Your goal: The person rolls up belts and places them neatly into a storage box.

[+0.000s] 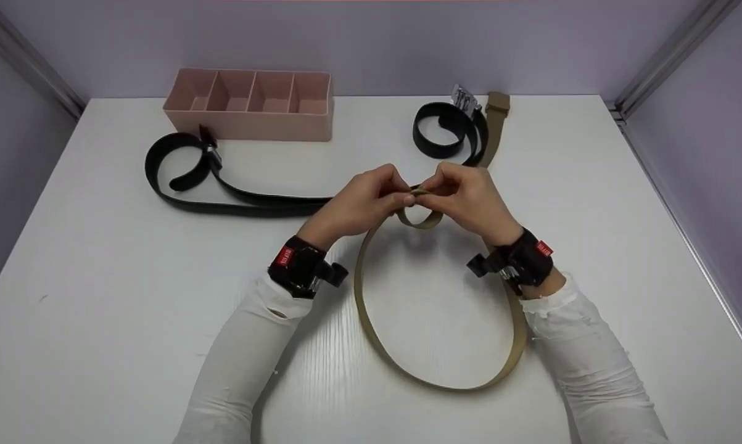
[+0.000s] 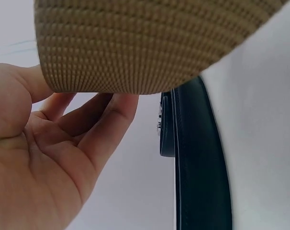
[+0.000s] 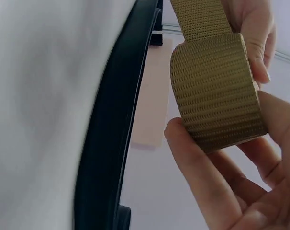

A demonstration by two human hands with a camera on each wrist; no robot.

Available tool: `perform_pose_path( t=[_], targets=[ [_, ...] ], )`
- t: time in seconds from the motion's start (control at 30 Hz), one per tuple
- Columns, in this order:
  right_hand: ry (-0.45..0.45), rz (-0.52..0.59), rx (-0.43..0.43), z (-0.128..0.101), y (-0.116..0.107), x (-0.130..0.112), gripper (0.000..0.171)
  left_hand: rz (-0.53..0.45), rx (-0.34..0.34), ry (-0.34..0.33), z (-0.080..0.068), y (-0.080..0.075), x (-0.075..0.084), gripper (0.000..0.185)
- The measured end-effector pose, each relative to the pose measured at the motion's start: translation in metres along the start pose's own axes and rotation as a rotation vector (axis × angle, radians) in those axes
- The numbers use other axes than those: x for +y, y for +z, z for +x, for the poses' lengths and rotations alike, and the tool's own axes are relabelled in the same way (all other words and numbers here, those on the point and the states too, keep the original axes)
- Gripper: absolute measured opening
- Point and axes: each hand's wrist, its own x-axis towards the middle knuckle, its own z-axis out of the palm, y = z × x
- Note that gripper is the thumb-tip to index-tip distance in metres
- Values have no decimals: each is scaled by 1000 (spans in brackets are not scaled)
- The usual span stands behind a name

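Observation:
Both hands hold a tan woven webbing belt (image 1: pixel 519 336) above the middle of the table. My left hand (image 1: pixel 361 200) pinches one side of a small loop of webbing (image 1: pixel 421 224) between thumb and fingers. On its other side my right hand (image 1: pixel 469 197) pinches the same loop, the fingertips of both hands close together. Below them the rest of the belt hangs in a wide ring. In the right wrist view the rolled webbing (image 3: pixel 217 91) lies between thumb and fingers. Webbing (image 2: pixel 121 48) covers the left thumb tip in the left wrist view.
Beyond the hands, black belting (image 1: pixel 253 211) runs from a loop at left to behind the left hand. A black coil (image 1: pixel 438 150) with a silver buckle (image 1: pixel 464 98) lies at back right, beside a tan belt end (image 1: pixel 497 114). A pink four-section box (image 1: pixel 266 126) stands at the back.

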Motion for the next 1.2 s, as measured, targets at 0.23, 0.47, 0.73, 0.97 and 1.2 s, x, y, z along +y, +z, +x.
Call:
perform_pose_path(
  t=[0.23, 0.47, 0.73, 0.97, 1.2],
  targets=[
    [-99, -96, 116, 1, 7, 13, 9, -62, 23, -34, 0, 2, -3, 18],
    [-74, -176, 171, 4, 9, 39, 9, -75, 8, -87, 0, 0, -5, 23],
    [-60, -190, 119, 6, 7, 39, 7, -105, 27, -89, 0, -1, -3, 19],
    [159, 90, -113, 7, -7, 36, 21, 20, 21, -69, -1, -4, -1, 13],
    [197, 209, -297, 4, -15, 21, 32, 172, -16, -14, -2, -4, 0, 10]
  ],
)
